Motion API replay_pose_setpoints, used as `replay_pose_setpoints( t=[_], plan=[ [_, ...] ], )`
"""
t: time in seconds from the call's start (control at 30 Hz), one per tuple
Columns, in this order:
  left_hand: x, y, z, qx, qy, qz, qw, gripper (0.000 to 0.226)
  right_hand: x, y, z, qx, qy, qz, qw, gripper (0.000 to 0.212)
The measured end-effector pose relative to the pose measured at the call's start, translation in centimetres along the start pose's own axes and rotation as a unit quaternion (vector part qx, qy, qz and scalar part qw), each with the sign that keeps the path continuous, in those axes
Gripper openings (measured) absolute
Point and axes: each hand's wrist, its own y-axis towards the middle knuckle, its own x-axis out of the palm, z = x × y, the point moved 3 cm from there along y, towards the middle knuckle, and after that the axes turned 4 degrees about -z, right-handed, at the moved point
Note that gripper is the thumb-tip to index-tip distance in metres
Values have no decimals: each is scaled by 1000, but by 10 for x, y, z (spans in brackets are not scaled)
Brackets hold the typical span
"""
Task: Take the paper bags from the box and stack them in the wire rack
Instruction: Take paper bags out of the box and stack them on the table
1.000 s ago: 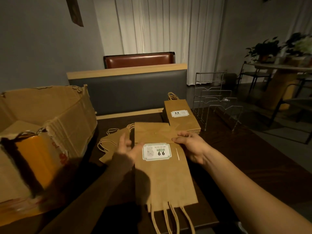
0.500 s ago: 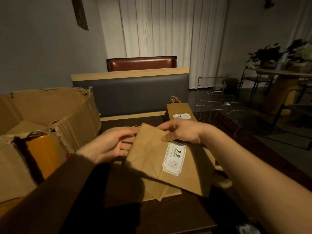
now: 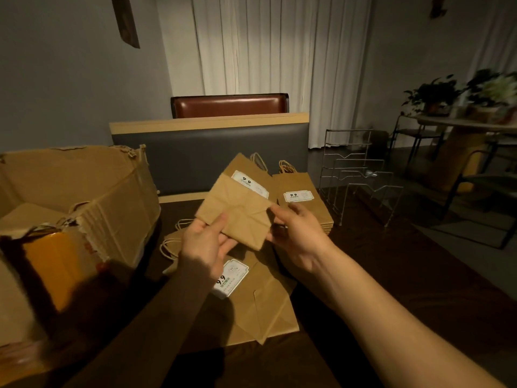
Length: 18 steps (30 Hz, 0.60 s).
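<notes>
The folded paper bag [image 3: 237, 211] is held up above the worktop [image 3: 391, 275], its folded bottom toward the camera. The left hand [image 3: 205, 242] pinches its near left corner; the right hand [image 3: 296, 233] pinches its right edge. That two-point grip is light, so the bag could slip or twist. Beyond the grip lies a stack of bags [image 3: 305, 203], its label reading "9.9"; the held bag's label reads the same. Beyond and right of the grip stands the wire rack [image 3: 355, 177], with no bags in it; the box [image 3: 70, 205] sits left. Loose bags [image 3: 260, 298] below could slide off.
</notes>
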Motion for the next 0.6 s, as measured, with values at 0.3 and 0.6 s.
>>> replay_pose_setpoints(
  t=[0.3, 0.6],
  plan=[
    [-16, 28, -20, 49, 431, -148, 889, 21, -31, 36, -62, -140, -244, 50, 958, 56],
    [-16, 95, -43, 136, 799, -191, 554, 59, 15, 114, -82, -154, -317, 14, 936, 48]
  ],
)
